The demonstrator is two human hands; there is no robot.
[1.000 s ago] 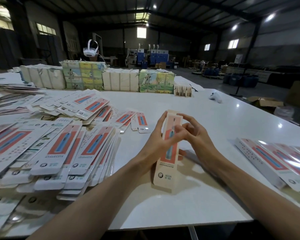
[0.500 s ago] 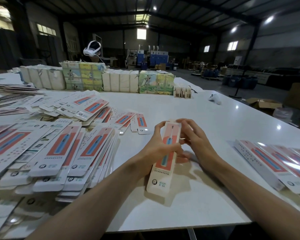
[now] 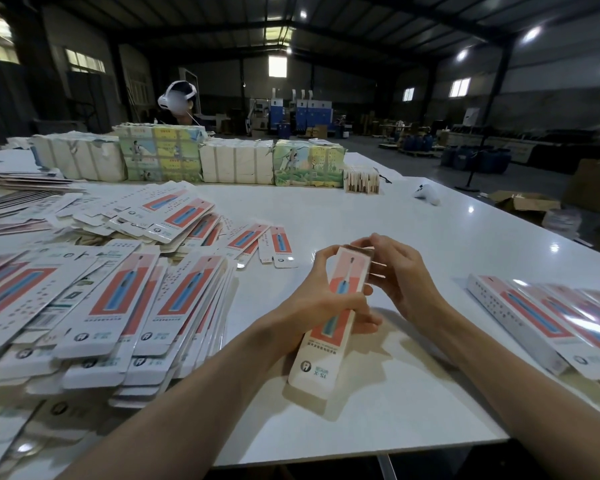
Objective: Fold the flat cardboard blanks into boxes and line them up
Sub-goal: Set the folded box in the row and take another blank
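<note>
While the left hand point(image 3: 329, 299) is gripping the half-formed box point(image 3: 321, 355) around its middle above the table point(image 3: 361, 216), the right hand point(image 3: 400, 277) is pinching its far end flap point(image 3: 359, 252); the person is likely needing to tuck it squarely without crushing the walls.

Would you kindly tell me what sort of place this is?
Probably a packaging workshop in a warehouse-like hall: heaps of flat printed blanks cover a big white table, finished boxes lie in a row, and blue machines stand on the floor behind.
</note>
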